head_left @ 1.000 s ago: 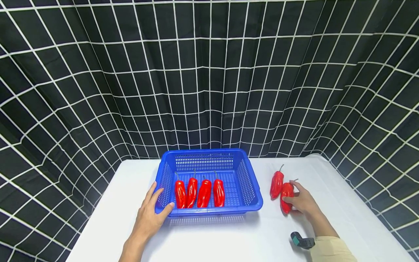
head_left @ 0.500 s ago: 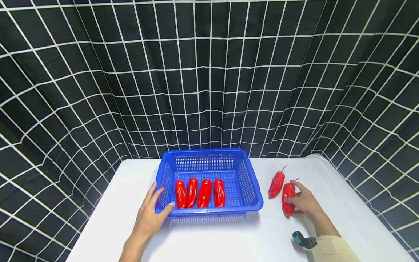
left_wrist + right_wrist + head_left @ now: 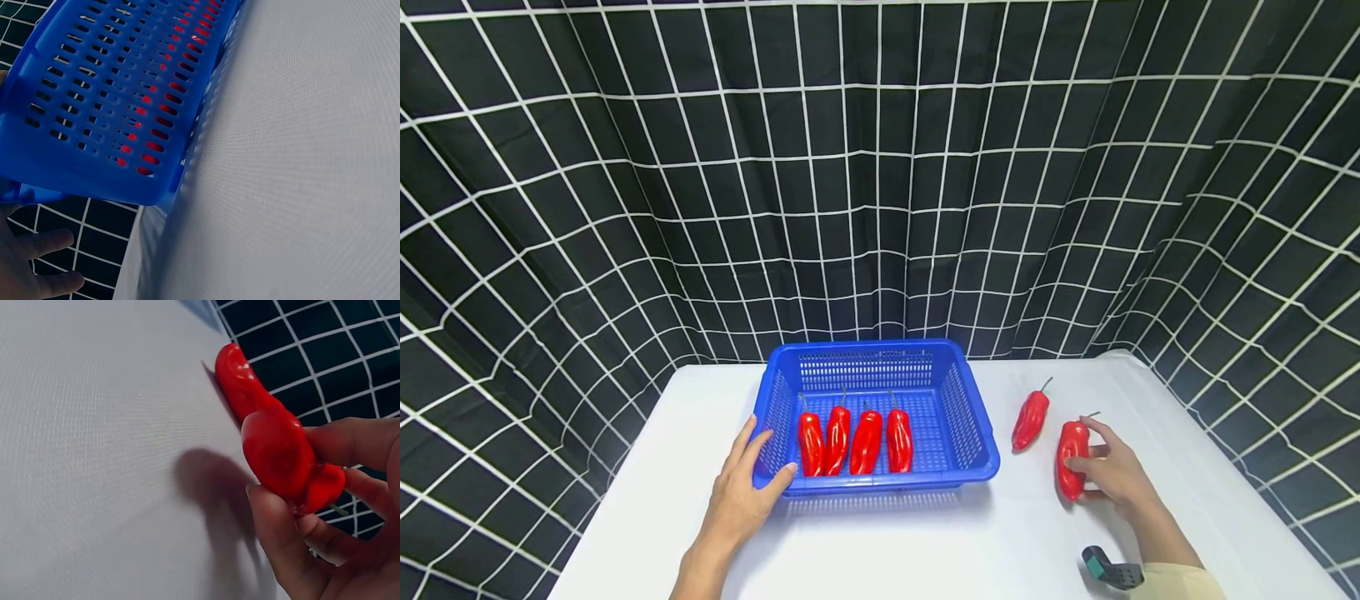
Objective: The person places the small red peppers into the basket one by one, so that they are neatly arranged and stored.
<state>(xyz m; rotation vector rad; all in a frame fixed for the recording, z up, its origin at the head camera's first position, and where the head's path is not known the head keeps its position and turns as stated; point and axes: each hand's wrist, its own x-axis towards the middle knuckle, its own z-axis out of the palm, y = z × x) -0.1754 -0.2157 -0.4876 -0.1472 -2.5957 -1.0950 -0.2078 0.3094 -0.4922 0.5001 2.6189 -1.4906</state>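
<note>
On the right of the table my right hand [image 3: 1116, 471] pinches a red chili pepper [image 3: 1071, 461] between thumb and fingers. The right wrist view shows this pepper [image 3: 278, 456] end-on, its green stem near the fingers. A second red pepper [image 3: 1030, 421] lies just left of it, stem pointing away. My left hand [image 3: 741, 492] rests at the near left corner of a blue plastic basket [image 3: 880, 482], thumb at the front rim and fingers spread along the left side. Several red peppers [image 3: 866, 442] lie side by side in the basket. In the left wrist view, straight fingers [image 3: 47, 244] show beside the basket.
A white cloth covers the table [image 3: 910, 550]. Black curtains [image 3: 880, 183] with a white grid enclose the back and both sides. A small dark device [image 3: 1111, 569] sits at my right wrist.
My right hand has drawn the gripped pepper to the right and slightly nearer, away from the other loose pepper, which has tilted and shifted slightly left. My left hand and the basket keep their places.
</note>
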